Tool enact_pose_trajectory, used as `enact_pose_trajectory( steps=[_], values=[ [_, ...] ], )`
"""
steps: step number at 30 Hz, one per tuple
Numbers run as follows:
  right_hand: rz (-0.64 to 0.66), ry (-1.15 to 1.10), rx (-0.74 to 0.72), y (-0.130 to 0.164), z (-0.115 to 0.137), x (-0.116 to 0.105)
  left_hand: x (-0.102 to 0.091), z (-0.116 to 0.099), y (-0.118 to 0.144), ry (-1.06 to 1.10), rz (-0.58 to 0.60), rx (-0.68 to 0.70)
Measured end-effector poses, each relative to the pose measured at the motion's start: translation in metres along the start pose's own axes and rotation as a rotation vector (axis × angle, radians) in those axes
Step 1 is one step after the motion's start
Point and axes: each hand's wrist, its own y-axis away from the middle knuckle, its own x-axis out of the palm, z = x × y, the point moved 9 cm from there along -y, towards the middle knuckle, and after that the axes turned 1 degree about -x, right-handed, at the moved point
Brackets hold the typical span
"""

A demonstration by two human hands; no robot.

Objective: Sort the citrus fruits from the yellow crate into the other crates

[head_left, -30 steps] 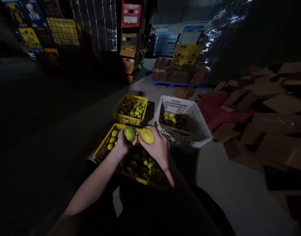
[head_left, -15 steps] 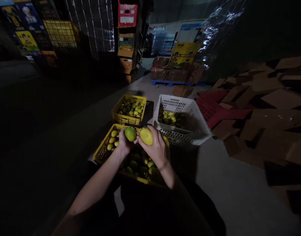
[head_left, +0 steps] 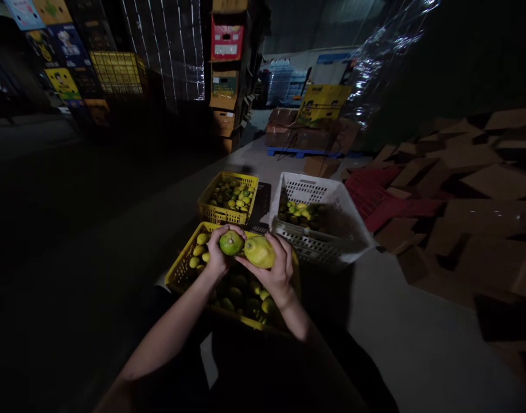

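Pretty dim warehouse on my feed: grey floor (head_left: 396,321), a tall stack of boxes (head_left: 226,86) at the far side, and a blue pallet (head_left: 303,153) with yellow boxes (head_left: 325,102) sitting on its load. Flattened-looking cardboard (head_left: 473,226) is heaped all over the right side, with a red crate (head_left: 370,194) wedged against it.

So, containers. Closest to me is the near yellow crate (head_left: 254,325). I can see yellow fruit in its far left corner, plus a bunch of greener ones toward the near side, mostly in shadow. Just beyond it is the far yellow crate (head_left: 222,215), with a mixed green-and-yellow layer in it. Off to the right stands the white crate (head_left: 346,215); its fruit is bunched on the left, and the right part is too shadowy for me to read.

Both forearms come up from the near edge and angle inward, so the hands meet above the near yellow crate. Left hand (head_left: 217,252) has its fingers curled around the far side of a green fruit (head_left: 231,244), stem spot facing me. Right hand (head_left: 280,276) is clamped on a bigger yellow fruit (head_left: 260,253), fingers over the right side, thumb underneath. They're side by side; can't tell if they touch.
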Motion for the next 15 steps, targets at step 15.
enact_pose_trajectory(
  steps=[15],
  values=[
    [0.127, -0.131, 0.196, 0.006, -0.018, 0.017, -0.019, 0.024, -0.006, -0.005, -0.160, -0.131]
  ],
)
